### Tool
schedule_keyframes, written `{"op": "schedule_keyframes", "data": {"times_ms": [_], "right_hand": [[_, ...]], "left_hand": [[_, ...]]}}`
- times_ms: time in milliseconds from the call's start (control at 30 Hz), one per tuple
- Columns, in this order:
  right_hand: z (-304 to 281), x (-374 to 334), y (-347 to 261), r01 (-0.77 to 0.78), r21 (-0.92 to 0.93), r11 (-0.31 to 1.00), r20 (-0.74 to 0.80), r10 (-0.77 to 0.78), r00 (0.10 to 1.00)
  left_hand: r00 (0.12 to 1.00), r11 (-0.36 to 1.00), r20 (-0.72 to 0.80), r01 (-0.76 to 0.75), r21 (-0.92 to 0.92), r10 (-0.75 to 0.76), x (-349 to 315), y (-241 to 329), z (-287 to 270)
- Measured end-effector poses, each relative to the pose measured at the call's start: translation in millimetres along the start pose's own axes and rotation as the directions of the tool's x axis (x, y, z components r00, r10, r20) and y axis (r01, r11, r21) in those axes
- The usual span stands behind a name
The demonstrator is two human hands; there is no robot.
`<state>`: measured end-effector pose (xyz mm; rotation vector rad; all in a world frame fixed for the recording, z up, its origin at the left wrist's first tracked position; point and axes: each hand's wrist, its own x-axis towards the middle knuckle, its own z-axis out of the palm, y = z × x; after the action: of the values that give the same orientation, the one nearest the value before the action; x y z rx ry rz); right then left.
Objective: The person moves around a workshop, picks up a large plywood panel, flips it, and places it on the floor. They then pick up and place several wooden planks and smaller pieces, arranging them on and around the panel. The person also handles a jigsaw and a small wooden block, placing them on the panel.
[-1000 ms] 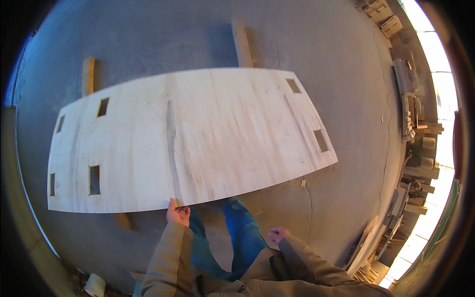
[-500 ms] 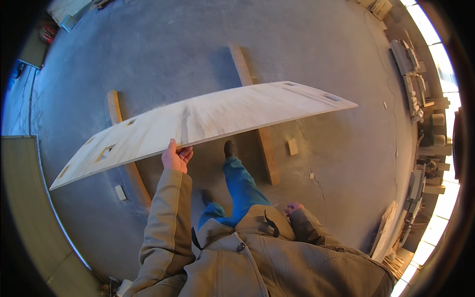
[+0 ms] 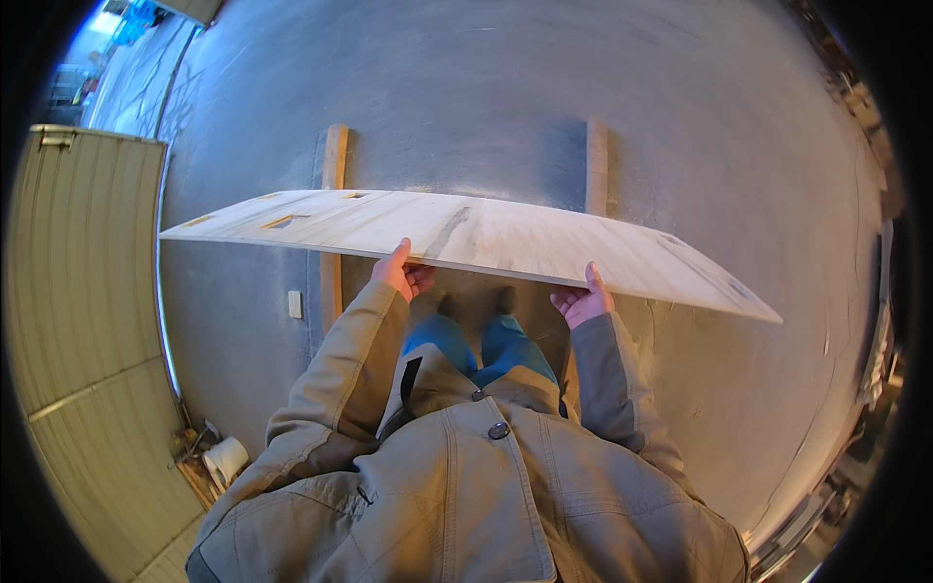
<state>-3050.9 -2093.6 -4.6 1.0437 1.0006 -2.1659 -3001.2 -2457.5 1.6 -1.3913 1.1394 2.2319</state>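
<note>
A wide pale plywood sheet [image 3: 505,236] with several small rectangular cut-outs near its ends is held up in front of me. My left hand [image 3: 403,272] is closed on its near edge, left of the middle, thumb on top and fingers beneath. Farther right along the same edge, my right hand [image 3: 585,299] grips the sheet too, its thumb up over the edge and its fingers partly hidden underneath. Below the sheet, two wooden beams lie on the floor, a left beam [image 3: 335,155] and a right beam [image 3: 597,165], both partly covered by it.
Ribbed metal panels [image 3: 97,282] stand along the left side. A white bucket [image 3: 225,457] sits at the lower left among clutter. On the grey concrete floor [image 3: 466,87], a small pale block [image 3: 295,304] lies beside the left beam. Stacked materials line the far right edge.
My right hand has come up from my side and taken hold of the sheet's near edge. The sheet has swung, its right end now nearer. My view has turned and my feet are side by side.
</note>
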Motion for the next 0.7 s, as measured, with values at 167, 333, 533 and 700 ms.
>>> {"op": "schedule_keyframes", "data": {"times_ms": [167,333,533,700], "right_hand": [[31,13,-4,0.073,0.137,0.988,-0.186,-0.047,0.981],[52,16,-25,0.153,0.132,0.979,-0.248,-0.116,0.962],[79,9,-42,0.119,0.114,0.986,-0.336,-0.074,0.939],[92,1,-39,0.174,0.132,0.976,-0.624,-0.055,0.78]], "left_hand": [[0.987,0.993,0.114,0.115,0.016,-0.116,-4,20,-13],[0.981,0.988,-0.194,-0.032,-0.148,0.003,14,95,-96],[0.902,0.816,-0.389,-0.364,-0.448,0.189,72,201,-234],[0.907,0.856,-0.403,-0.298,-0.422,0.117,96,245,-290]]}}
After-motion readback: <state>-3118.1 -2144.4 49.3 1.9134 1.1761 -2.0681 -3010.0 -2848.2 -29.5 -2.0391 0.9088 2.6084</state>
